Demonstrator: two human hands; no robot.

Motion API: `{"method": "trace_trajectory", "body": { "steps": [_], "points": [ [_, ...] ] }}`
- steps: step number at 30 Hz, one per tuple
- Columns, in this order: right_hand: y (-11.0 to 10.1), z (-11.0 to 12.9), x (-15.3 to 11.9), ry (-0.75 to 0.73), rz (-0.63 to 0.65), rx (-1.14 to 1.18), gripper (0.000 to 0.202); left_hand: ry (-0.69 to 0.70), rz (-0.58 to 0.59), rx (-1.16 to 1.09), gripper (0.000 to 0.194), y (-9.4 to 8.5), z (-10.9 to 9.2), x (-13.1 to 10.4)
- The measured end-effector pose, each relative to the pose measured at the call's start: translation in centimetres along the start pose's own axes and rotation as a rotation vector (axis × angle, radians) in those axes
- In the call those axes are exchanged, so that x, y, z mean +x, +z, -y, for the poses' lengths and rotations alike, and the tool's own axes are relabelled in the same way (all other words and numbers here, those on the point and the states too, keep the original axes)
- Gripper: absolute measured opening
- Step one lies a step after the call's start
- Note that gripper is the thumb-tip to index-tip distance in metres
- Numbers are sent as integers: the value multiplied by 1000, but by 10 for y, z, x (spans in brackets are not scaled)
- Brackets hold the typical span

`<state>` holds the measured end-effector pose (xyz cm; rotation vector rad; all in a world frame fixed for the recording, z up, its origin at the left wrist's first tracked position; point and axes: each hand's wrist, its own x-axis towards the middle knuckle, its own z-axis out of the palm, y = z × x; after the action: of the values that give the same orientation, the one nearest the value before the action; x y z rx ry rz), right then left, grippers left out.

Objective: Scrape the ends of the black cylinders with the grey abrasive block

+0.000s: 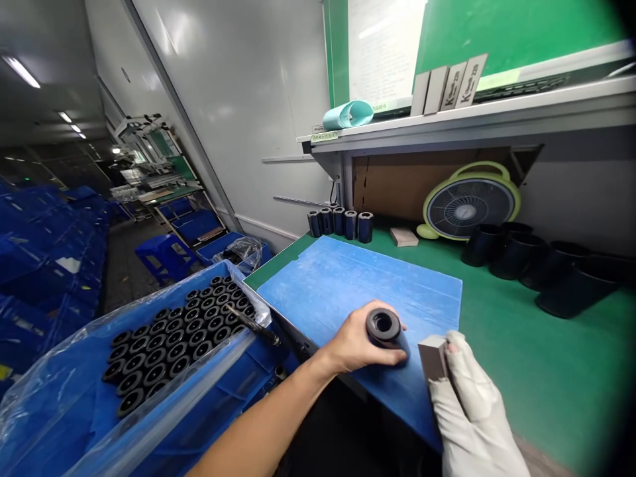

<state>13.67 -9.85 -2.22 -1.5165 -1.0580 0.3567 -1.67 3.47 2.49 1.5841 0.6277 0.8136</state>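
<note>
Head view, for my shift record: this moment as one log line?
left hand: grips cylinder; right hand: gloved, holds block; mat: below cylinder; bin: left of mat

Light is moderate and even over the green tabletop (501, 331), dim in the aisle (124, 275) beyond its left edge. A ceiling tube light (20, 71) is overexposed. White glare streaks the grey wall panel (238, 86) and the posted sheet (382, 46), whose print is illegible. Shade lies under the shelf (497, 118) along the tabletop's far edge; the large black cups (566, 265) near its right edge lose detail. Wide-angle distortion tilts uprights. Dark vignetting cuts the right-hand frame corners. The held black cylinder (383, 327) shows slight blur low down.
</note>
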Motion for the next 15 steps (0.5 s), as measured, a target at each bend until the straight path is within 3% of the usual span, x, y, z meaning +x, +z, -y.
{"method": "trace_trajectory", "body": {
  "steps": [3,6,10,13,15],
  "points": [
    [-1,10,2,237,-39,32,67,-21,50,143,60,-10,-18,4],
    [-1,1,8,380,-122,47,72,11,5,140,52,-11,-24,8],
    [10,-5,15,274,-65,-57,69,48,-204,20,41,8,-4,17],
    [24,4,9,182,-121,-61,72,91,-423,5,61,23,17,27],
    [37,11,3,91,-182,-45,69,107,-519,55,63,29,26,32]
  ]
}}
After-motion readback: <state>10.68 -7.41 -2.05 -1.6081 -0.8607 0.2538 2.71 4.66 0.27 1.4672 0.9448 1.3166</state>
